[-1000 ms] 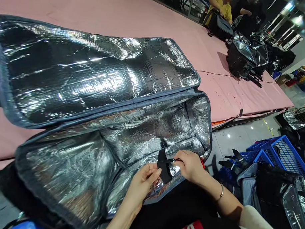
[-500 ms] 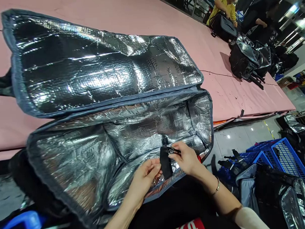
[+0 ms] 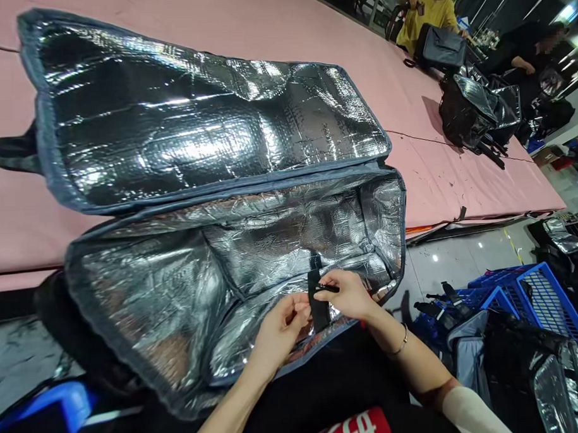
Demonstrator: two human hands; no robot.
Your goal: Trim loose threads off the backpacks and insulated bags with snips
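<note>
A large insulated bag (image 3: pixel 142 281) with a crinkled silver foil lining and grey edging lies in front of me. Its foil-lined lid (image 3: pixel 210 137) is folded back on the table. Inside the lower half a wide black strap (image 3: pixel 321 311) runs near the front wall. My left hand (image 3: pixel 282 327) pinches the strap's left edge between thumb and fingers. From the other side my right hand (image 3: pixel 349 294) closes around a small slim black piece (image 3: pixel 327 288) held across the strap; its exact kind is too small to tell.
The bag rests on a pink-covered table (image 3: pixel 408 105). Further along it are other foil-lined bags (image 3: pixel 477 102) and a person in a yellow top (image 3: pixel 431 16). Blue plastic crates (image 3: pixel 540 290) and more black bags (image 3: pixel 521 353) are on the floor to the right.
The bag has shifted slightly right in view. My right hand has lowered and turned the small black piece flatter against the strap; my left hand keeps its pinch.
</note>
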